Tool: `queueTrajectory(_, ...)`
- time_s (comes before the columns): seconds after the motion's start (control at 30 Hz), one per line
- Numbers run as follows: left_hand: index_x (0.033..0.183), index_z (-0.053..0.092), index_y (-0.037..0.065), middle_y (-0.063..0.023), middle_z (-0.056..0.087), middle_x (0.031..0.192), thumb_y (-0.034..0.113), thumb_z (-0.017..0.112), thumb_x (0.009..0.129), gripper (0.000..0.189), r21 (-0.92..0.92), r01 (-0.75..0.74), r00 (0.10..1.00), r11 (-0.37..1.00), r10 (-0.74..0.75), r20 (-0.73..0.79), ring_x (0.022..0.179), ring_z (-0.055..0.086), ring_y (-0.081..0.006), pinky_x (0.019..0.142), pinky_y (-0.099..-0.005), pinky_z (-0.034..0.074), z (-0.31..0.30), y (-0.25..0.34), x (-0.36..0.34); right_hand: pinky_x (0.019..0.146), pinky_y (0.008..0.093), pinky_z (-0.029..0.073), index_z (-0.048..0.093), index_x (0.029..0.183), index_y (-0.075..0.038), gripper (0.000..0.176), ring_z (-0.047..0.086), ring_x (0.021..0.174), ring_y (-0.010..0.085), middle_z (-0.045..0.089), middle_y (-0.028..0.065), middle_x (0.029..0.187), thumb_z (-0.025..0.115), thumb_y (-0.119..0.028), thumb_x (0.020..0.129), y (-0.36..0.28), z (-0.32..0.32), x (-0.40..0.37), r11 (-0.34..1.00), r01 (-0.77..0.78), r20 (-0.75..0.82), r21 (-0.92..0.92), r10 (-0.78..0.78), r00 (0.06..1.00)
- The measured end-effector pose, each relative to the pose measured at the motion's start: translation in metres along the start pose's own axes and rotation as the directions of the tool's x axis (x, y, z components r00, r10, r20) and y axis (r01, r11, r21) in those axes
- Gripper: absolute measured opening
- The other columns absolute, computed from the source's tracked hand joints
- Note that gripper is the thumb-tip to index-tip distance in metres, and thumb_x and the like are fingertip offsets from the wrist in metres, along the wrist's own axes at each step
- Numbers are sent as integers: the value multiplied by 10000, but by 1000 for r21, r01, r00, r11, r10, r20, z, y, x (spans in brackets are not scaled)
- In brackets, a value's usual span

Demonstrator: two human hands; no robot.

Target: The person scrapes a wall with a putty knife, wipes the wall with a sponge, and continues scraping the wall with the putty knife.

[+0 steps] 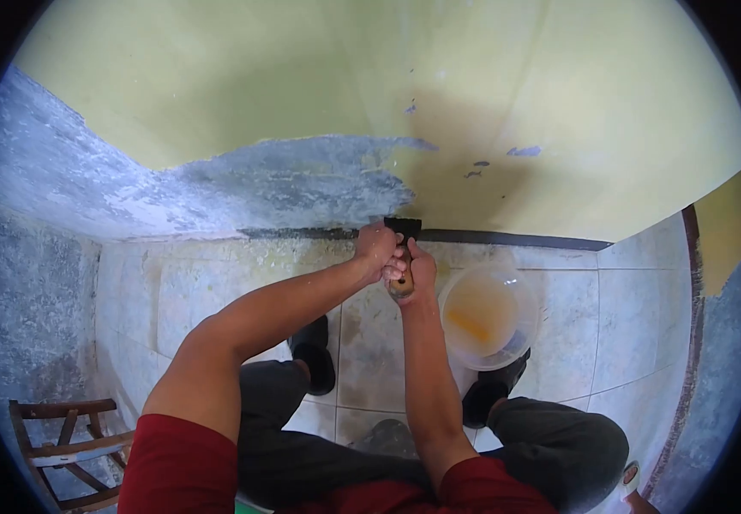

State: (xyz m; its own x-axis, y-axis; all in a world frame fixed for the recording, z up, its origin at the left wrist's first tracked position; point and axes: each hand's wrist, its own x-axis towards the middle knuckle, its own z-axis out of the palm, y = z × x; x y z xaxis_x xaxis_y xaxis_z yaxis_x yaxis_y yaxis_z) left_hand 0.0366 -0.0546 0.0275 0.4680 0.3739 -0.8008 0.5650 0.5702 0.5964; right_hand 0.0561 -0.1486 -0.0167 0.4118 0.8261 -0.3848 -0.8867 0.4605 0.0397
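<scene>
Both of my hands are closed on a paint scraper (402, 283) with a wooden handle and a wide dark blade. My left hand (376, 248) grips it from the left, close to the blade. Around the handle, on the right, are the fingers of my right hand (423, 272). The blade is at the foot of the wall (593, 171), by a dark strip (507, 238) along the floor; whether it touches is hard to tell. Yellow paint covers the upper wall, while a bare grey-blue patch (302, 184) shows at lower left.
A clear plastic bucket (531, 321) holds cloudy water and something orange, right of my right forearm. A wooden frame (66, 407), like a stool or chair, stands at lower left. Pale tiles (559, 300) cover the floor. A grey wall (27, 274) rises on the left.
</scene>
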Motion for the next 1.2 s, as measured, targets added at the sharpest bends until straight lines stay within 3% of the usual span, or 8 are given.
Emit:
queueTrajectory(0.2,874,452,55,-50,427,554,120,505,868,84,2,-125,992,992,125,0,345,432,-181,256,-312,294,3,-4,-9,361,232,341,515,893,-100,267,397,432,94,465,9,629,342,-289,967,2,-2,-8,1000,1,-9,28,-1,1000)
queueTrajectory(0.37,791,482,50,-47,448,556,152,498,876,134,-14,63,998,998,-63,-14,352,456,-191,275,-304,330,8,0,5,381,248,335,507,894,-115,255,400,446,105,450,10,626,328,-279,974,-7,2,-3,999,-15,-65,51,18,998)
queueTrajectory(0.5,782,483,44,-51,441,549,171,497,880,161,-122,-9,1000,993,6,-24,352,457,-193,272,-307,337,12,-6,13,375,252,329,511,884,-119,256,403,438,105,457,13,629,333,-281,973,-18,-6,3,992,-73,-52,102,79,996)
queueTrajectory(0.67,883,501,-30,-131,502,633,93,446,846,140,65,-54,998,996,56,-23,389,522,-252,292,-380,436,1,2,4,369,256,321,509,880,-119,254,402,427,107,471,10,640,339,-284,972,-4,-2,3,998,-48,-40,40,50,998)
queueTrajectory(0.87,817,479,52,-50,417,560,178,499,873,140,68,8,998,998,-3,-69,341,429,-182,259,-327,334,-1,-1,10,356,246,325,511,912,-97,241,383,416,101,454,9,633,351,-269,967,4,5,2,999,16,-126,45,-10,992)
queueTrajectory(1.0,898,471,50,-53,407,549,143,501,871,102,103,-147,989,984,146,20,326,395,-176,255,-337,327,0,0,6,363,242,320,513,915,-106,235,395,427,99,455,11,632,361,-279,964,2,6,1,1000,26,-116,-1,-26,993)
queueTrajectory(1.07,977,459,66,-55,404,548,123,505,867,133,64,27,1000,998,-26,-17,333,408,-178,254,-340,328,-7,-14,6,366,239,324,516,915,-105,245,396,433,98,454,11,628,355,-282,964,12,-16,-3,999,23,-120,-27,-26,992)
queueTrajectory(1.2,914,458,34,-53,430,556,133,506,869,119,35,-118,993,992,118,6,336,426,-186,262,-338,337,-1,2,17,369,240,321,512,907,-108,254,392,435,98,453,8,631,343,-287,969,-9,-7,17,999,-6,-75,32,9,997)
